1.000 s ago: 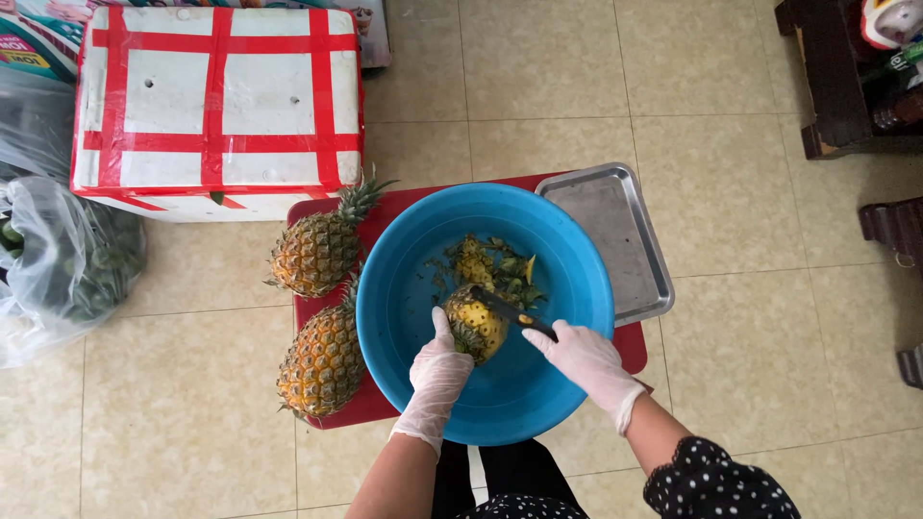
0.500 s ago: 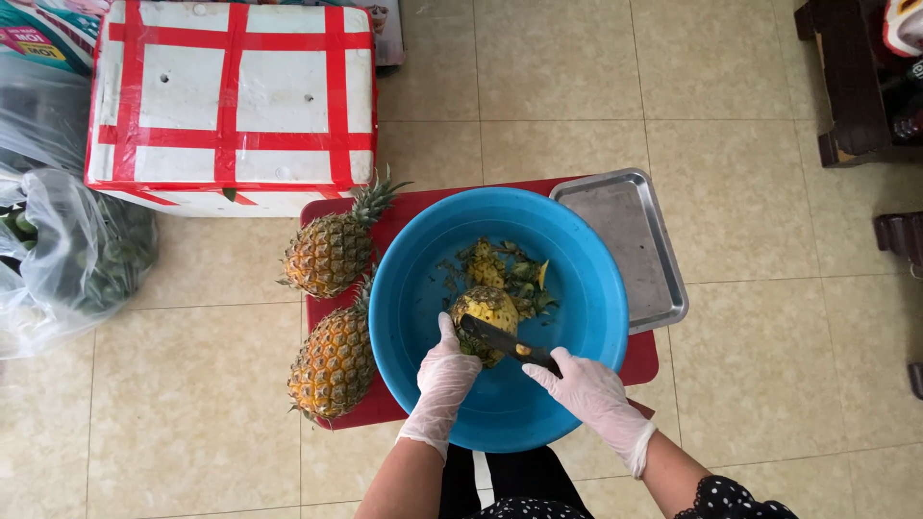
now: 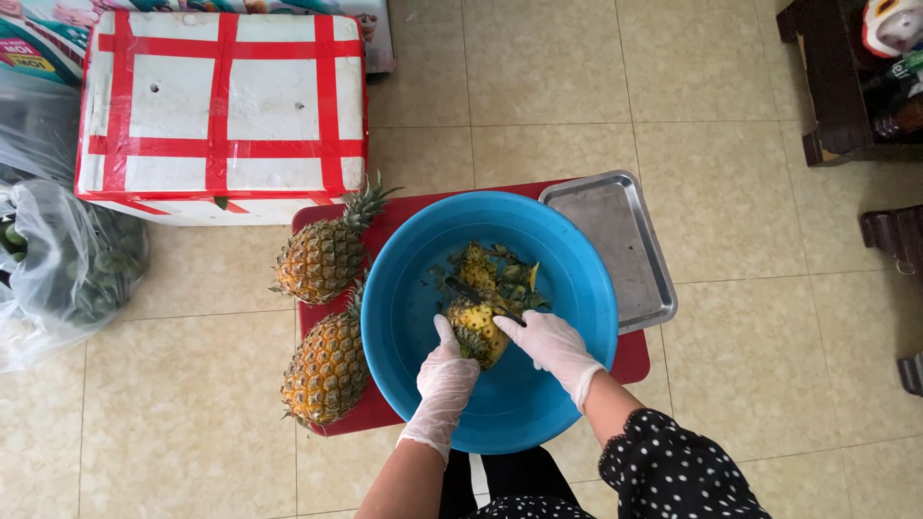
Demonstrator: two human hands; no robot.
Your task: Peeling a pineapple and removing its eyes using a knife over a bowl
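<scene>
She's peeling a pineapple point(image 3: 476, 327) in the basin point(image 3: 409, 308): left hand point(image 3: 444, 373) gripping it, right hand point(image 3: 548, 344) clamping the knife point(image 3: 471, 293). Peelings point(image 3: 500, 269) piling up; two pineapples point(image 3: 322, 259) waiting untouched.

Left hand point(image 3: 444, 373): thin, translucent white disposable glove, forearm bare.
Right hand point(image 3: 550, 343): matching translucent white glove.
Right sleeve point(image 3: 673, 471): black fabric with small white polka dots.

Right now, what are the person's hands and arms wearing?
Both hands wear thin, see-through white gloves, wrinkly and loose at the wrists: left hand, right hand. The right arm has a black sleeve with small white dots. The left forearm is bare.
</scene>
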